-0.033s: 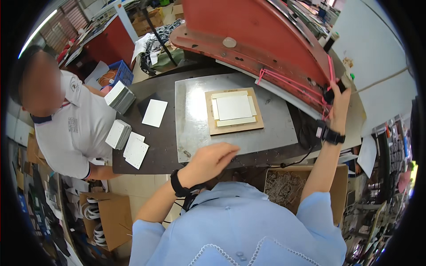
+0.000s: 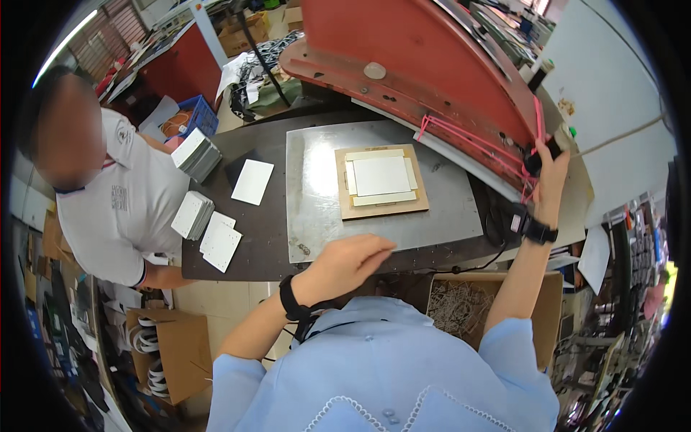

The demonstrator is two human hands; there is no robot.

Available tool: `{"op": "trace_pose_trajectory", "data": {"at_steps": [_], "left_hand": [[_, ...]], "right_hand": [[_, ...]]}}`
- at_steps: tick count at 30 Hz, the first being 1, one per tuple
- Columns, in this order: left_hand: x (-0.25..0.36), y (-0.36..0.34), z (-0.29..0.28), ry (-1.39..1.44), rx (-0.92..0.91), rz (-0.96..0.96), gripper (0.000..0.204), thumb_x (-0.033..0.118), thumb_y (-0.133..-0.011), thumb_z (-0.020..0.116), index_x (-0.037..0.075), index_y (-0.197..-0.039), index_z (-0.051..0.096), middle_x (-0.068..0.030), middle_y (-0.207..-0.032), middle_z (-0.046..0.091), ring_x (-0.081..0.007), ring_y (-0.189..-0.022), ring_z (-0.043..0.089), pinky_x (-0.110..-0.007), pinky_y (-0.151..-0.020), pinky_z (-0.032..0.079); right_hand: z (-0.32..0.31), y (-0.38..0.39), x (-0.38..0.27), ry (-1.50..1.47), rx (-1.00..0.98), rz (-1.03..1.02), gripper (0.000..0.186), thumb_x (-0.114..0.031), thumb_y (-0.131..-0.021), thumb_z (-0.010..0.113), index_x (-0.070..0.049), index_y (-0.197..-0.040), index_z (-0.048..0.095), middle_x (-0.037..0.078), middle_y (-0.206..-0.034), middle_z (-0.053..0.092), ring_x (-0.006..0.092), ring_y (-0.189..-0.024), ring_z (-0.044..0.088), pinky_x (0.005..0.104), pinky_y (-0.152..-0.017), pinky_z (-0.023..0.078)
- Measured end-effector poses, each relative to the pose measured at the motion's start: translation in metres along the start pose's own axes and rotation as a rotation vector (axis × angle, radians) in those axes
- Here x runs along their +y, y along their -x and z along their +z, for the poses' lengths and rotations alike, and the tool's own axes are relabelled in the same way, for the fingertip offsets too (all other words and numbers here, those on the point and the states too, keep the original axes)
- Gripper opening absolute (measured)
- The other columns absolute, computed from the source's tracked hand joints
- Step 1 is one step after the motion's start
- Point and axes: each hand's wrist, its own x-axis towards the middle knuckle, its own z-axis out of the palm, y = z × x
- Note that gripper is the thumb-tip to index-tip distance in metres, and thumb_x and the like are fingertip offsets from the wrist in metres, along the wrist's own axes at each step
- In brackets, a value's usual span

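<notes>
A single fisheye head view looks down from above the wearer's light-blue shirt (image 2: 389, 367), facing across the nearby table (image 2: 263, 245) toward the red machine (image 2: 403, 50) beyond.

Left of the wooden board (image 2: 385, 213) the metal plate (image 2: 311, 194) lies open; the left grip (image 2: 342, 266) obstructs its near edge. A red machine (image 2: 403, 43) bars the far right, and white card stacks (image 2: 193, 214) crowd the left end of the desk (image 2: 265, 248).

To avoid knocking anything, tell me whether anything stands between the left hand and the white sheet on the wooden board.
Nothing visible does: between the left hand and the white sheet lie only the metal plate, the near edge of the wooden board and a cream strip.
</notes>
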Motion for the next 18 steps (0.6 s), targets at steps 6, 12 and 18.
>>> {"op": "trace_pose_trajectory", "data": {"at_steps": [6,12,18], "left_hand": [[0.039,-0.022,0.010,0.123,-0.023,0.124,0.024,0.010,-0.090,0.061,0.007,-0.114,0.063,-0.0099,-0.091,0.067,-0.0265,-0.080,0.065,-0.033,-0.068,0.052],[0.074,-0.043,0.003,0.259,-0.001,0.122,0.052,0.014,-0.088,0.069,0.003,-0.134,0.048,-0.0132,-0.121,0.059,-0.0240,-0.107,0.060,-0.033,-0.088,0.048],[0.095,-0.060,0.014,0.530,0.197,0.241,0.068,0.032,-0.087,0.071,-0.002,-0.136,0.037,-0.0168,-0.119,0.054,-0.0287,-0.107,0.054,-0.034,-0.092,0.043]], "right_hand": [[0.000,0.091,-0.044,0.082,-0.202,-0.045,0.051,-0.010,-0.093,0.058,0.003,-0.138,0.038,0.011,-0.134,0.048,0.0187,-0.121,0.046,0.0314,-0.105,0.033],[-0.055,0.063,-0.038,0.142,-0.161,-0.083,0.060,-0.041,-0.100,0.044,0.002,-0.142,0.037,0.016,-0.143,0.042,0.0254,-0.135,0.038,0.0405,-0.112,0.027],[-0.052,-0.021,-0.014,0.039,-0.102,-0.047,0.054,-0.037,-0.103,0.041,-0.001,-0.143,0.036,0.016,-0.139,0.047,0.0253,-0.129,0.044,0.0384,-0.110,0.030]]}}
